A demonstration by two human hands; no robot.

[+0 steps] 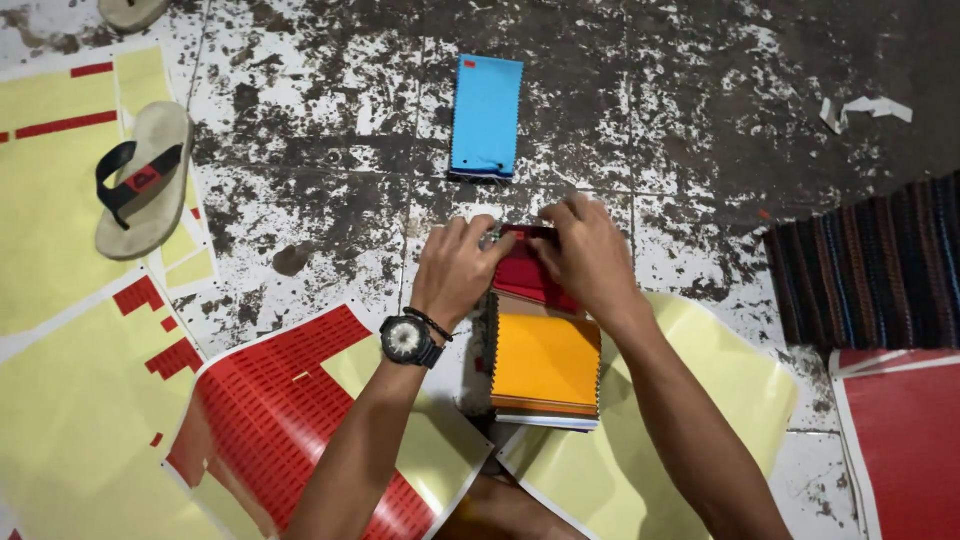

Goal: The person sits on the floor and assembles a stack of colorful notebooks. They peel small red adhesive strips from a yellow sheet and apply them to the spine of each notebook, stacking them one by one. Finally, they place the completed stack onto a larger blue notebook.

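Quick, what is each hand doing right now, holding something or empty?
Left hand: closed, pinching the top edge of the dark red fabric swatch on the stack.
Right hand: closed, fingers pressed on the same swatch.

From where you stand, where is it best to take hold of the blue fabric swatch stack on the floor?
Probably the near short end of the blue swatch stack, pinched from the person's side. It lies flat and alone on the floor, and that end shows the layered edges, nearest both hands.
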